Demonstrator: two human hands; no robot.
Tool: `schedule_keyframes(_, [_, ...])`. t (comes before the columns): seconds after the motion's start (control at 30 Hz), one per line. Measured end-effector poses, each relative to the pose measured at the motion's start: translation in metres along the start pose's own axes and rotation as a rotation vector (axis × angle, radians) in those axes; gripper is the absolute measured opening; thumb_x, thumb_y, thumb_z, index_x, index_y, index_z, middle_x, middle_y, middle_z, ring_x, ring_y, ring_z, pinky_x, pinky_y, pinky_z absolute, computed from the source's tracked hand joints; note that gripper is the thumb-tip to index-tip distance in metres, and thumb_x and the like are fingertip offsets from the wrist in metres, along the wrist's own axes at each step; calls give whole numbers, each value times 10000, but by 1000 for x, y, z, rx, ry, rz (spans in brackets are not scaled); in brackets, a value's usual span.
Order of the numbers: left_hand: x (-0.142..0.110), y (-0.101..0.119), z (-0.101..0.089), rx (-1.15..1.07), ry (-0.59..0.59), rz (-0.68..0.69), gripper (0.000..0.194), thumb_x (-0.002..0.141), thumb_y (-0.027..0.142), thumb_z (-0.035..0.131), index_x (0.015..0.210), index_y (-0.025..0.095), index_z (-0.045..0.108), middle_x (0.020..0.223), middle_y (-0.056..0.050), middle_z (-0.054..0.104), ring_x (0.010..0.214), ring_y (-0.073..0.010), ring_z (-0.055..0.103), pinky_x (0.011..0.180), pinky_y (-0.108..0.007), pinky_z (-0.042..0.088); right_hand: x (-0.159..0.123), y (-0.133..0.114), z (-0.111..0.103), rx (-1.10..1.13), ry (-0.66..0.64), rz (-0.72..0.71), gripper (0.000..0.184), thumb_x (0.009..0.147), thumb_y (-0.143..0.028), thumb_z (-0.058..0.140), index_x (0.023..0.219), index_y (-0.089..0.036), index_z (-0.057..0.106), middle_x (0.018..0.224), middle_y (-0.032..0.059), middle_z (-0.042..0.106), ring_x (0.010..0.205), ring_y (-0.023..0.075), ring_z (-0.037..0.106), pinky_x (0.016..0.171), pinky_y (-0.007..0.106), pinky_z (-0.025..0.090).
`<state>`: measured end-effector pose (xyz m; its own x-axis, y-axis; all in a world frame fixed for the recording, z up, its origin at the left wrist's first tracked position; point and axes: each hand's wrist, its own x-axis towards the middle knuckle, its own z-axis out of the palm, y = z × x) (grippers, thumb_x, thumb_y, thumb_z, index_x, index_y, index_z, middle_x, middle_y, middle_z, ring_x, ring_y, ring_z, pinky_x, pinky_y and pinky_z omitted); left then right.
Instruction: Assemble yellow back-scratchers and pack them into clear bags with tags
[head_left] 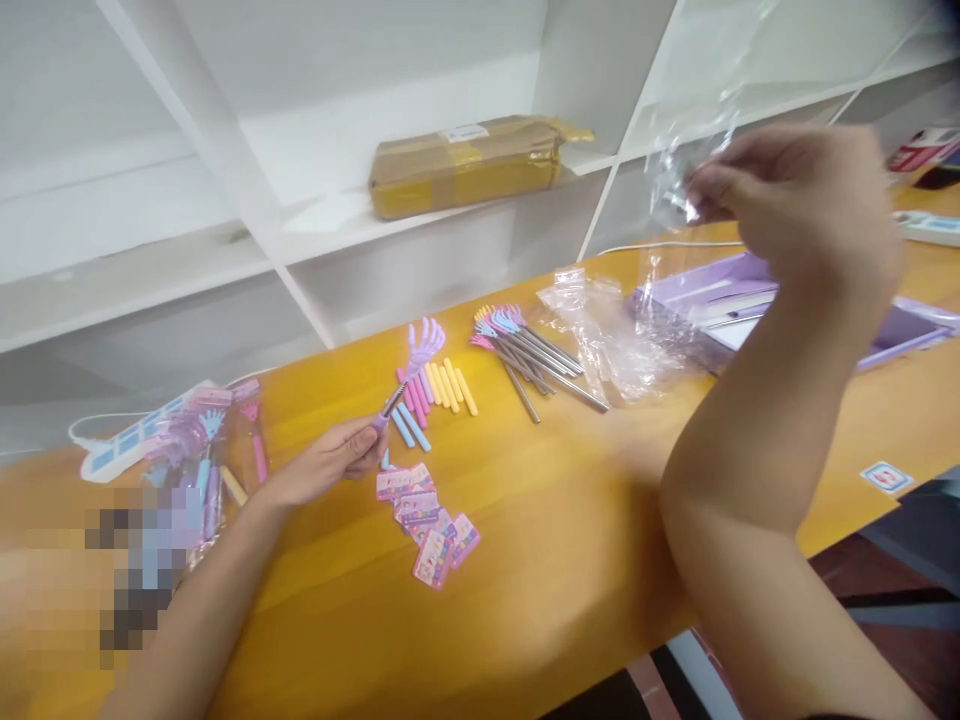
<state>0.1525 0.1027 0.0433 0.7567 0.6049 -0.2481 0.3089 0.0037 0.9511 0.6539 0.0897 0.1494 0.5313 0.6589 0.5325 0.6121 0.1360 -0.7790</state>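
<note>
My left hand (pixel 349 450) is closed round the handle of a purple back scratcher (pixel 422 350), its hand-shaped head pointing up and away. Raised at the upper right, my right hand (pixel 795 190) pinches a clear plastic bag (pixel 667 165) that hangs from the fingertips. Beyond the left hand lie yellow handles (pixel 452 385), pink handles (pixel 416 395) and blue handles (pixel 411 427) in rows. Small pink printed cards (pixel 433 555) are spread in front of them. Several metal scratcher rods (pixel 544 360) with coloured hand-shaped heads lie in a pile, with a heap of clear bags (pixel 622 335) beside it.
Bagged back scratchers (pixel 206 470) lie at the left near a white power strip (pixel 142 435). A purple tray (pixel 919 325) stands behind my right forearm. White shelving (pixel 450 265) with a taped cardboard parcel (pixel 480 165) borders the table's back. A sticker (pixel 886 477) is near the right edge.
</note>
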Motion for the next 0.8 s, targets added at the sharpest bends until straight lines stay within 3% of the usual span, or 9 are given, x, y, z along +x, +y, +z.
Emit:
schedule_keyframes(0.13, [0,8,5,132,37,23,379,1068,565,445,988,208,544,736,45,411,619,-120,356,588,-251,331,22,65,13,-517,-233,287,217,841,-214,721,789,-22,809,924,165,783,651,49,570,675,347,353])
schedule_keyframes(0.23, [1,15,10,250,127,53,335,1055,534,490,1018,208,553,839,21,461,718,-132,423,661,-252,391,30,80,25,-692,-181,312,200,805,-194,774,755,0,785,1082,278,748,730,76,605,705,375,321])
schedule_keyframes(0.3, [1,19,14,326,219,77,310,1039,507,518,968,206,543,844,24,441,734,-135,413,667,-249,385,29,65,30,-727,-61,199,216,824,-188,787,918,6,803,1128,305,732,807,107,618,739,387,323])
schedule_keyframes(0.37, [0,22,17,407,310,96,279,1000,459,577,896,209,511,794,42,397,700,-128,375,643,-242,351,18,32,37,-617,-62,19,280,877,-205,761,1091,-27,791,1092,245,754,829,121,614,768,371,355])
schedule_keyframes(0.43, [-2,24,20,485,417,97,279,953,402,624,820,215,465,728,61,344,643,-117,328,606,-238,304,-6,-11,52,-394,-268,-128,286,902,-272,758,1118,-84,776,1003,153,763,781,120,607,753,329,395])
schedule_keyframes(0.53, [-6,26,25,588,634,97,318,931,361,603,731,224,398,645,72,324,574,-108,303,567,-242,264,-64,-70,85,-162,-778,-327,199,890,-321,792,991,-157,741,853,42,727,699,115,578,682,269,399])
schedule_keyframes(0.57, [-7,27,27,636,692,98,313,921,353,599,719,226,397,622,72,341,557,-109,315,559,-243,262,-87,-84,98,-86,-870,-382,204,901,-341,781,974,-164,713,783,14,693,654,107,547,647,256,377])
schedule_keyframes(0.67, [-9,27,29,835,765,104,245,834,295,637,712,231,434,565,72,400,511,-118,344,536,-252,246,-150,-112,128,182,-1012,-481,261,874,-368,793,933,-179,624,723,-35,624,605,85,489,580,229,313])
schedule_keyframes(0.8, [-10,22,33,1073,714,254,193,753,161,575,652,227,425,528,44,466,489,-132,397,532,-265,247,-202,-120,148,316,-1036,-554,367,990,-427,640,743,-165,570,637,-35,546,571,68,432,578,232,275])
